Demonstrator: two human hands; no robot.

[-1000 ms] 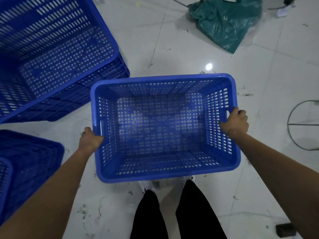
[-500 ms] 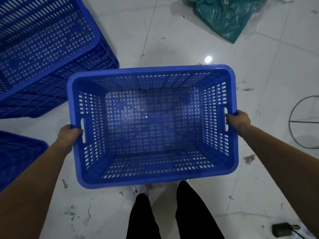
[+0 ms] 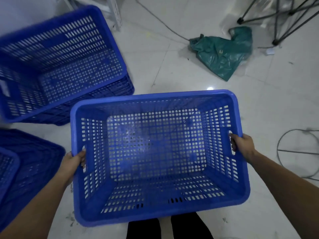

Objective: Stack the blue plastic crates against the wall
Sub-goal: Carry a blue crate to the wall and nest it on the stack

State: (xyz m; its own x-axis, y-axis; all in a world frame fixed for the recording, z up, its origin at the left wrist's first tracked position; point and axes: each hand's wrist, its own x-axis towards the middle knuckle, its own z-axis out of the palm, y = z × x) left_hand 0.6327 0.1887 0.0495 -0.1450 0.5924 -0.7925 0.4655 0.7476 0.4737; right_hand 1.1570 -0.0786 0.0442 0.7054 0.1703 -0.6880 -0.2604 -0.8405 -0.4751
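I hold an empty blue perforated crate (image 3: 155,99) level in front of me, above the white tiled floor. My left hand (image 3: 76,161) grips the handle slot in its left wall. My right hand (image 3: 241,144) grips the handle slot in its right wall. A stack of nested blue crates (image 3: 69,66) stands on the floor at the upper left, close to the held crate's far left corner. Another blue crate (image 3: 25,161) lies at the left edge, partly cut off.
A crumpled green plastic bag (image 3: 222,54) lies on the floor ahead to the right. Black stand legs (image 3: 276,23) stand at the top right. A wire ring (image 3: 296,152) lies at the right. A cable (image 3: 160,21) crosses the floor at the top. My legs (image 3: 169,228) are below the crate.
The crate has risen from the floor and looks larger and closer. My view has tilted up, bringing the stand legs and more of the stacked crates into sight.
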